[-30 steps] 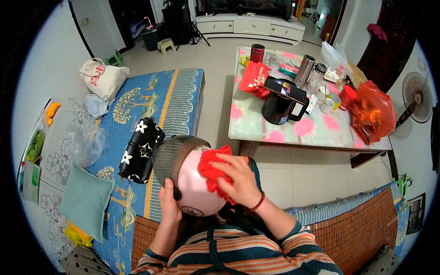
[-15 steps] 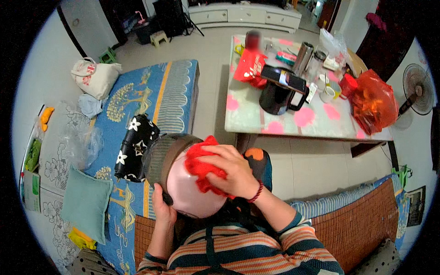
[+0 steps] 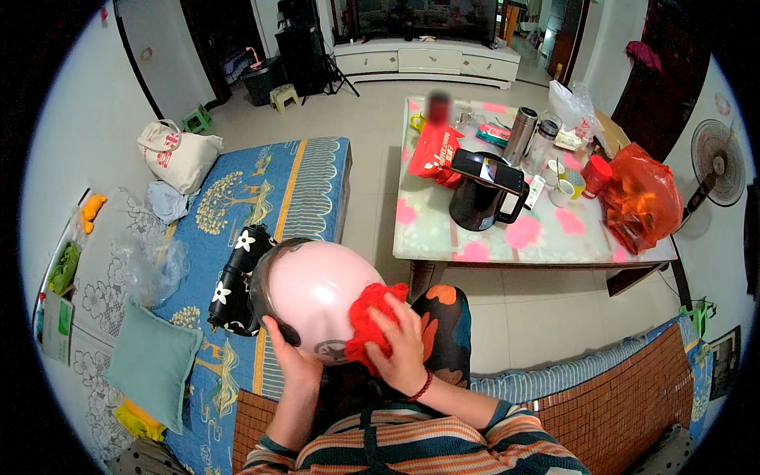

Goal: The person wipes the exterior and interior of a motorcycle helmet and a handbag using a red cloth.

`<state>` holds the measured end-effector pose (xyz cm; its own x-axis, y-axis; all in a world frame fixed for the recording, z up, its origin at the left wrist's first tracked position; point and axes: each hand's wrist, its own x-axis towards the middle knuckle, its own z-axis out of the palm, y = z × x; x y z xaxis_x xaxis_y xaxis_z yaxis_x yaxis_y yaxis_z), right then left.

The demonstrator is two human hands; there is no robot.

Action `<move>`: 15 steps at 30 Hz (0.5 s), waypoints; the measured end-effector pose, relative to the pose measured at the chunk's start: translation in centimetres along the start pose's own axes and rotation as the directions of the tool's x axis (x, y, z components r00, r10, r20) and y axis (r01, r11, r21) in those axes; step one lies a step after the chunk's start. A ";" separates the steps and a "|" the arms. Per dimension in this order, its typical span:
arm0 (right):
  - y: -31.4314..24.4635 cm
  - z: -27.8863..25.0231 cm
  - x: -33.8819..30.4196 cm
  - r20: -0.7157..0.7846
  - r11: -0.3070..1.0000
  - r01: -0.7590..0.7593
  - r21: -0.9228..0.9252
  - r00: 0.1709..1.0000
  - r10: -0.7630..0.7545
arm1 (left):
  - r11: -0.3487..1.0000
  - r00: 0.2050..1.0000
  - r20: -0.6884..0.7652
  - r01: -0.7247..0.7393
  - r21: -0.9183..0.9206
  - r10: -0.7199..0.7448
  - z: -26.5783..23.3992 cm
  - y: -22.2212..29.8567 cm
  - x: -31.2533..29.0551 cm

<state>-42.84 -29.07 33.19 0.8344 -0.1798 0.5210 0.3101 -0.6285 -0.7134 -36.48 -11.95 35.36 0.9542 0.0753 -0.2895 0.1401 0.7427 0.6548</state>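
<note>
A pink helmet [image 3: 321, 277] with a dark visor rests over my lap, its visor side turned to the left. My left hand [image 3: 291, 355] grips the helmet's lower left edge, thumb up along the rim by a black side piece. Against the right side of the shell, my right hand [image 3: 398, 348] presses a crumpled red cloth [image 3: 366, 321] with its fingers spread over it. A round dark emblem [image 3: 336, 350] shows on the shell beside the cloth. The helmet's underside is hidden.
Left of the helmet, a black bag with white flowers [image 3: 237, 277] lies on the blue sofa cover [image 3: 305, 186]. A teal cushion [image 3: 154, 364] is nearer. Ahead right, a low table [image 3: 427, 245] holds a black kettle [image 3: 473, 202] with a phone [image 3: 491, 172] on top, cups and a red plastic bag [image 3: 643, 194].
My right hand has slid the red cloth from the top of the shell down to its right side. The helmet has turned, showing more pink shell and less visor.
</note>
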 end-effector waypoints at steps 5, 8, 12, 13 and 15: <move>-1.9 0.5 -0.7 0.091 0.928 0.331 -0.170 0.943 -0.320 | 0.996 0.993 0.095 0.065 0.056 -0.070 -0.8 -1.1 -0.5; -2.5 2.0 -1.2 0.146 0.867 0.408 -0.287 0.913 -0.381 | 0.990 0.972 0.190 0.139 0.013 -0.139 -2.7 -1.8 0.2; -2.5 1.7 0.6 0.208 0.859 0.445 -0.252 0.892 -0.401 | 0.991 0.981 0.148 0.119 0.057 -0.126 -3.4 -2.0 0.5; -2.4 1.5 1.4 0.200 0.864 0.442 -0.240 0.894 -0.401 | 0.993 0.987 0.126 0.093 0.071 -0.101 -3.3 -2.0 0.5; -2.7 -0.3 3.6 0.219 0.948 0.288 -0.136 0.942 -0.255 | 0.994 0.996 0.080 0.041 0.103 -0.049 -3.3 -1.9 0.3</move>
<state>-40.82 -28.23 37.07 0.8068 0.1567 0.5697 0.4724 -0.7501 -0.4627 -37.31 -11.16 31.72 0.9641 -0.0146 -0.2650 0.2055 0.6729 0.7106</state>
